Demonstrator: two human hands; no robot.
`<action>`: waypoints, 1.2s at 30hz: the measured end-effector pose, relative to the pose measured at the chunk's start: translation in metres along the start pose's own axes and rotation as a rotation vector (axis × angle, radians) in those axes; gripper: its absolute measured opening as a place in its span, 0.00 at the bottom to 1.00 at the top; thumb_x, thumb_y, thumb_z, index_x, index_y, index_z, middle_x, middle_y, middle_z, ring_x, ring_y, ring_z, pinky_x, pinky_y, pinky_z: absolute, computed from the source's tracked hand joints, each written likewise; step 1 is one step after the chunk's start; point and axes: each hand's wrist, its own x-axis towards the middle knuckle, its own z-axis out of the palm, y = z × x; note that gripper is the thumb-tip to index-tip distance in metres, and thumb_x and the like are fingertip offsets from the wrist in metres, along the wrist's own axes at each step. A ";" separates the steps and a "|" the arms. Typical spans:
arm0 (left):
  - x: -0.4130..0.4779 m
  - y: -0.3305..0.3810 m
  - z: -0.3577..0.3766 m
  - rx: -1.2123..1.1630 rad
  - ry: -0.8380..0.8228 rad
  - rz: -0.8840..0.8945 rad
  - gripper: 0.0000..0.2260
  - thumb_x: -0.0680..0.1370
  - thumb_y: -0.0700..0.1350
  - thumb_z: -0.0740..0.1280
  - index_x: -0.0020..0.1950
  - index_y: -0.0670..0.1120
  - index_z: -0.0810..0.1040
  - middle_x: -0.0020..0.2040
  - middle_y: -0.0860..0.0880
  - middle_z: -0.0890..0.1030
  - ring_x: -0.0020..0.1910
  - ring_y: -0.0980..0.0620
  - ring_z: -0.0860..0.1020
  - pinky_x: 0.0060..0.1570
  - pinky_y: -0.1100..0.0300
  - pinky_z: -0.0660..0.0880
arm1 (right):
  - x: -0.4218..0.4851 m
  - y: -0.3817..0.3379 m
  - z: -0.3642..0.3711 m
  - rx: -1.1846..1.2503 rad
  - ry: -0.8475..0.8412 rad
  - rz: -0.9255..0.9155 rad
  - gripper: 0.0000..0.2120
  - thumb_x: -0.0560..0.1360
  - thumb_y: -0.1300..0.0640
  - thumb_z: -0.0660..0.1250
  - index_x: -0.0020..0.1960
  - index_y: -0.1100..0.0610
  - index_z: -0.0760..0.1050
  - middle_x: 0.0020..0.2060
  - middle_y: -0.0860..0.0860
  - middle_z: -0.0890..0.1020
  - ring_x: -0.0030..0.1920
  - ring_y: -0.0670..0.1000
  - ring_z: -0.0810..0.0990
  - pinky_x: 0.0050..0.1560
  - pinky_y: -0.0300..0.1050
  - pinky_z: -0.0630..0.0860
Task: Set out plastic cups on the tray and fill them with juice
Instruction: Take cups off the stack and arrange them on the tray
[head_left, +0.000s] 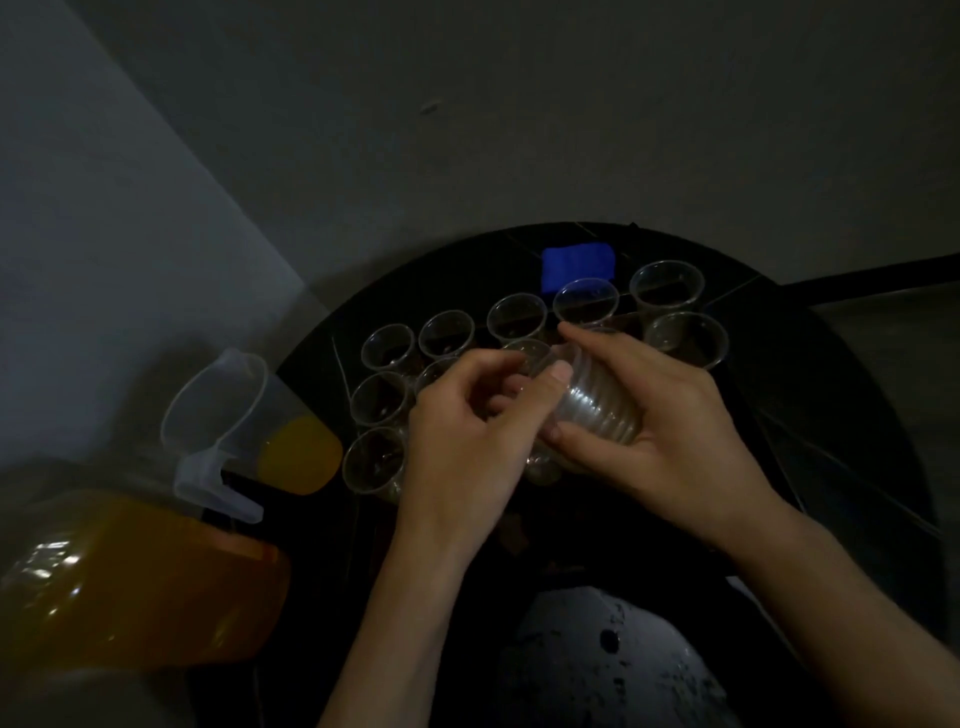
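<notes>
One stack of clear ribbed plastic cups (597, 410) is held over centre of dark round tray (831, 415): gripped by right hand (670, 415), rim pinched by left hand (462, 431). Empty clear cups (447, 335) are set 9 to 1 o'clock.

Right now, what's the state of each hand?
Left hand: pinches the end of the stack of plastic cups.
Right hand: grips the same stack around its side.

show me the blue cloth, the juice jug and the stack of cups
blue cloth (576, 268), head view, its middle
juice jug (234, 410), head view, clear side wall
stack of cups (597, 410), head view, ribbed side
</notes>
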 end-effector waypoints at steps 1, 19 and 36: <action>-0.001 0.000 -0.001 0.037 -0.004 0.008 0.14 0.73 0.54 0.74 0.56 0.50 0.82 0.47 0.53 0.84 0.46 0.59 0.83 0.40 0.69 0.78 | 0.000 0.000 0.000 -0.019 -0.019 -0.008 0.36 0.73 0.35 0.66 0.75 0.52 0.67 0.63 0.44 0.77 0.60 0.40 0.76 0.57 0.42 0.77; 0.003 0.017 -0.034 -0.109 0.327 0.145 0.20 0.68 0.54 0.77 0.58 0.52 0.80 0.54 0.51 0.83 0.55 0.55 0.82 0.50 0.63 0.77 | 0.003 0.027 -0.039 -0.022 0.194 0.113 0.39 0.69 0.31 0.65 0.73 0.52 0.71 0.61 0.47 0.80 0.58 0.46 0.79 0.59 0.46 0.76; 0.004 -0.042 0.066 0.702 0.039 0.256 0.26 0.68 0.58 0.78 0.62 0.56 0.75 0.54 0.66 0.70 0.56 0.64 0.66 0.63 0.54 0.71 | 0.005 0.037 -0.063 0.203 0.615 0.355 0.39 0.67 0.23 0.62 0.69 0.46 0.73 0.55 0.44 0.81 0.60 0.52 0.78 0.59 0.58 0.78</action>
